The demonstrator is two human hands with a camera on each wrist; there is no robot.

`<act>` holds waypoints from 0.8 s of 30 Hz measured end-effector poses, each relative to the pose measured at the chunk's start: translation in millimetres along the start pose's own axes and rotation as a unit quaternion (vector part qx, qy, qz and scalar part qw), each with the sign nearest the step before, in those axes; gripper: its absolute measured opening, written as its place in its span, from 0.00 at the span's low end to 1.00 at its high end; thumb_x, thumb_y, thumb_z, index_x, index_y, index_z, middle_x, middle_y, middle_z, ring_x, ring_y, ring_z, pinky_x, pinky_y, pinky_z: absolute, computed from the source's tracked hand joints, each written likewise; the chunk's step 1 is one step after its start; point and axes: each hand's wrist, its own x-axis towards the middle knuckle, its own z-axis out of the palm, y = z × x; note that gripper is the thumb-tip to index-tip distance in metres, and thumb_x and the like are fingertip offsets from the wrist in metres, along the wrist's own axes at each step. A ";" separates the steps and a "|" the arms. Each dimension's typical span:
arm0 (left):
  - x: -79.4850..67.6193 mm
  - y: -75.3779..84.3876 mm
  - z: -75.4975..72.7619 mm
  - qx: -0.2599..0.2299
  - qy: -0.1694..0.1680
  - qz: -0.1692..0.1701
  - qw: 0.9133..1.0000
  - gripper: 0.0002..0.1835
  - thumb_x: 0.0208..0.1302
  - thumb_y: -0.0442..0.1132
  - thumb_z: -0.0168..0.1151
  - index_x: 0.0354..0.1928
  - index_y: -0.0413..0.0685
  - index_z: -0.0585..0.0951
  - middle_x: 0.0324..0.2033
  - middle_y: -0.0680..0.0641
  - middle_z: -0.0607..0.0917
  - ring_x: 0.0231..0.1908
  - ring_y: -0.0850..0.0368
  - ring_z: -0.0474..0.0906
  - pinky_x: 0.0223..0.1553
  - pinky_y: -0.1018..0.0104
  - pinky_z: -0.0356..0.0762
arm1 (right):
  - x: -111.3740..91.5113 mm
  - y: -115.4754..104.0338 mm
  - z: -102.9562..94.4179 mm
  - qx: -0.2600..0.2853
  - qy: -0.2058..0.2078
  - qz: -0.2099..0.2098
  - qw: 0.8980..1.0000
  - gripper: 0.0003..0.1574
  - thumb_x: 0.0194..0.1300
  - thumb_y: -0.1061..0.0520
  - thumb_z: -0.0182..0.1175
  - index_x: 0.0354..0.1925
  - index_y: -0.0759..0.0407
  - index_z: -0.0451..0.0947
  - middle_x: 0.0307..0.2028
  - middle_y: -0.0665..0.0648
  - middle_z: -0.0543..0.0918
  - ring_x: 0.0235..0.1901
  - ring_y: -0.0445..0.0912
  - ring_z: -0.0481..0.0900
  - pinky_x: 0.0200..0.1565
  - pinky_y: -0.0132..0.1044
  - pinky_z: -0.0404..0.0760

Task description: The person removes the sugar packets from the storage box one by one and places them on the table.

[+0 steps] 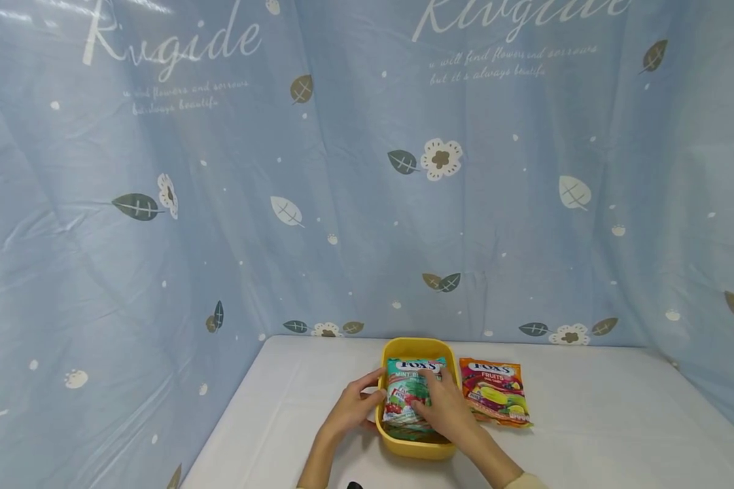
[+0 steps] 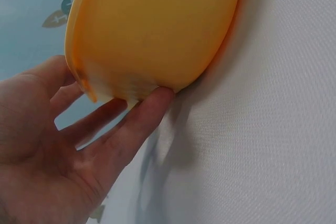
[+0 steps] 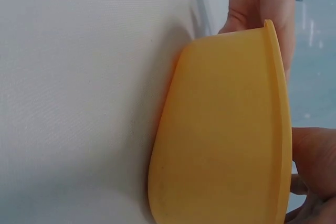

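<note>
A yellow plastic tub (image 1: 411,449) stands on the white cloth, holding a teal FOX'S mint candy bag (image 1: 406,392). Below that bag's lower edge, more green wrapping shows; whether it is a second bag I cannot tell. My left hand (image 1: 348,409) grips the tub's left side, thumb at the rim and fingers against the outer wall, as the left wrist view shows the hand (image 2: 68,150) close up. Over the tub, my right hand (image 1: 448,409) holds the mint bag between thumb and fingers; its fingertips are partly hidden. The right wrist view mostly shows the tub's outer wall (image 3: 223,129).
An orange and purple FOX'S fruits candy bag (image 1: 495,394) lies flat just right of the tub. Behind the table hangs a blue printed curtain (image 1: 367,204), which also runs along both sides. A small dark object (image 1: 355,485) peeks in at the bottom edge.
</note>
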 end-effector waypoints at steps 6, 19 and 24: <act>0.3 1.0 0.2 0.002 0.001 0.000 1.000 0.29 0.71 0.45 0.57 0.72 0.55 0.66 0.64 0.37 0.71 0.49 0.50 0.81 0.28 0.51 0.88 | 2.4 -0.4 1.6 0.006 -0.011 0.033 0.999 0.42 0.54 0.48 0.74 0.64 0.59 0.71 0.64 0.79 0.67 0.58 0.72 0.73 0.55 0.67 0.77; 0.8 -1.0 -0.1 0.012 0.008 0.002 1.000 0.29 0.71 0.44 0.57 0.72 0.57 0.67 0.64 0.37 0.71 0.49 0.50 0.81 0.28 0.51 0.88 | 0.5 -7.6 1.8 -0.031 0.005 0.048 0.998 0.46 0.51 0.46 0.75 0.64 0.58 0.70 0.57 0.77 0.72 0.55 0.70 0.73 0.51 0.68 0.80; 0.4 0.5 0.2 0.007 0.004 -0.002 1.000 0.29 0.70 0.44 0.57 0.72 0.57 0.67 0.65 0.37 0.71 0.48 0.51 0.81 0.28 0.52 0.89 | 0.8 -7.5 -4.8 0.012 0.025 0.024 0.999 0.42 0.51 0.50 0.76 0.62 0.58 0.72 0.56 0.75 0.74 0.52 0.68 0.77 0.50 0.65 0.82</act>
